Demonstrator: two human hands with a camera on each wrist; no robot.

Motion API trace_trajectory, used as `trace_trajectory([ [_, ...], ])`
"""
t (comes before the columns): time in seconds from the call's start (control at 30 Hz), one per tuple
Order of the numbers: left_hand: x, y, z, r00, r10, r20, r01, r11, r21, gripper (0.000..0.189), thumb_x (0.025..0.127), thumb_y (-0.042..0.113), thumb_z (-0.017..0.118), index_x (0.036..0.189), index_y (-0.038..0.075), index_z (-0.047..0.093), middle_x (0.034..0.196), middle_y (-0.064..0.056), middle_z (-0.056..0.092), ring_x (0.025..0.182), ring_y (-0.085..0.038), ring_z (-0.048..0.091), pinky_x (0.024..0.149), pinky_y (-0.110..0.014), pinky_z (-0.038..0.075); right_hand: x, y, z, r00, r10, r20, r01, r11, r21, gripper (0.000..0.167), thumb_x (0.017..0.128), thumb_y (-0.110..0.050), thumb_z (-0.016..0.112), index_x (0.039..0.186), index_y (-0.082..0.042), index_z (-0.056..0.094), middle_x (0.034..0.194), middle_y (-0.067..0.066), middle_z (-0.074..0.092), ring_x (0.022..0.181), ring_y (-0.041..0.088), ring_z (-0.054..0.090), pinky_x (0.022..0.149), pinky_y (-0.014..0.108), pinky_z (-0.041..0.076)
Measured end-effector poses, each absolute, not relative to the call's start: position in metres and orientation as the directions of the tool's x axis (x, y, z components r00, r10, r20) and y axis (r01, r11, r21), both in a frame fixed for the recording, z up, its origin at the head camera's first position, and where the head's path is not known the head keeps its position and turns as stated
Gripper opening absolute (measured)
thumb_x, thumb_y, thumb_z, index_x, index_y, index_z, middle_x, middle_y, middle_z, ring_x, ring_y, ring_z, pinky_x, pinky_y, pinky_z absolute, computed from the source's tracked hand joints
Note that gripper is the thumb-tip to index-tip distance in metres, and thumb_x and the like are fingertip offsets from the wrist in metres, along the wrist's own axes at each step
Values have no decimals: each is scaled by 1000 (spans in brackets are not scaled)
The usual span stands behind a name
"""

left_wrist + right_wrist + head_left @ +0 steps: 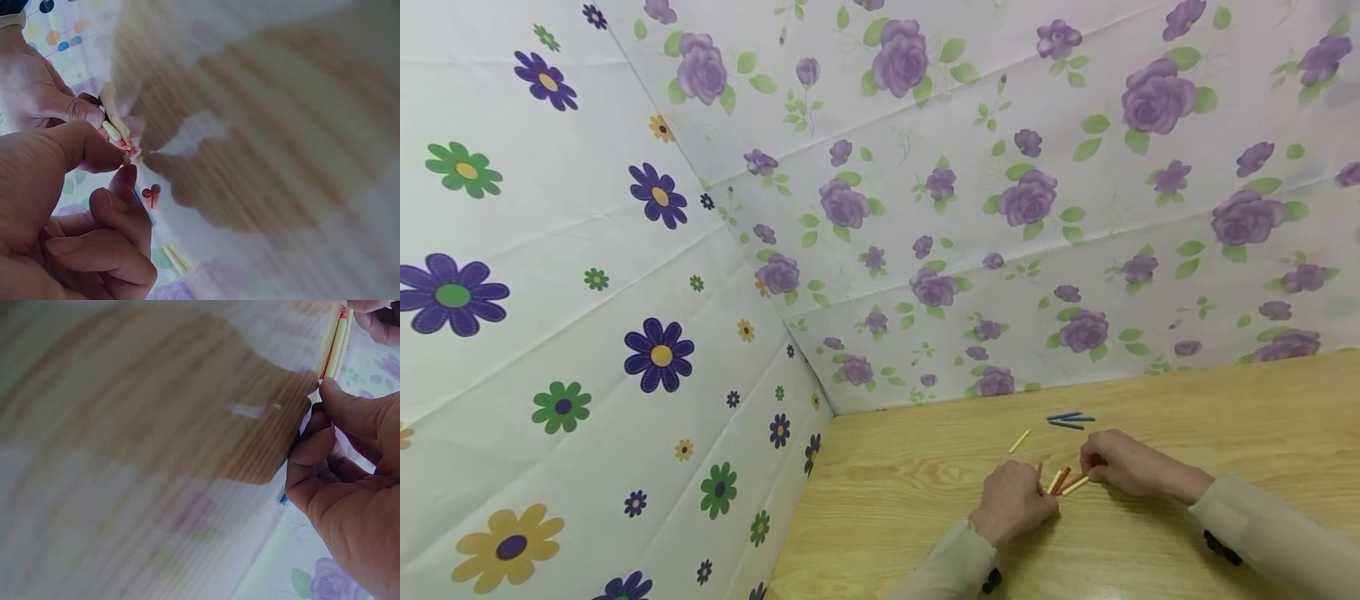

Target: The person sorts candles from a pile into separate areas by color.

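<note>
In the head view, my right hand (1123,462) pinches the far end of a pale yellow stick (1075,486) between thumb and forefinger. Opposite it, my left hand (1017,500) is at the near ends of a small fan of orange-red sticks (1061,481) and another yellow stick (1054,481). The left wrist view shows the left thumb and forefinger (128,178) meeting on a small pale stick tip (127,160). One orange stick (1040,469) shows just beside the left hand, partly hidden. In the right wrist view, yellow and red sticks (338,347) run between both hands.
Several blue sticks (1070,420) lie together farther back on the wooden table (887,483). A yellow stick (1019,442) lies to their left. Flower-patterned sheets (880,208) rise behind the table and along its left side.
</note>
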State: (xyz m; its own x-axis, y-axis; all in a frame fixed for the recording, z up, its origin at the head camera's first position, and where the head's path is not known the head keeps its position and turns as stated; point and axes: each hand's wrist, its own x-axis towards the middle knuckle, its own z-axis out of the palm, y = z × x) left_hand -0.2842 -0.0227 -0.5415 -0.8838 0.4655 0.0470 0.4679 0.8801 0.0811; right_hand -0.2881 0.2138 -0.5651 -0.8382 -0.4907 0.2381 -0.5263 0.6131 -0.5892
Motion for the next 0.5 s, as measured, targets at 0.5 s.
trace_trajectory([
  [0.5,-288,-30,-543,-882,470,39,470,868,160,29,88,31,86,60,27,78,57,17,59,52,1,45,51,-18,37,-289,216,-567,-831,-497,251,-536,594,-600,24,95,-3,76,80,-18,66,79,-12,56,72,-4,42,66,22,36],
])
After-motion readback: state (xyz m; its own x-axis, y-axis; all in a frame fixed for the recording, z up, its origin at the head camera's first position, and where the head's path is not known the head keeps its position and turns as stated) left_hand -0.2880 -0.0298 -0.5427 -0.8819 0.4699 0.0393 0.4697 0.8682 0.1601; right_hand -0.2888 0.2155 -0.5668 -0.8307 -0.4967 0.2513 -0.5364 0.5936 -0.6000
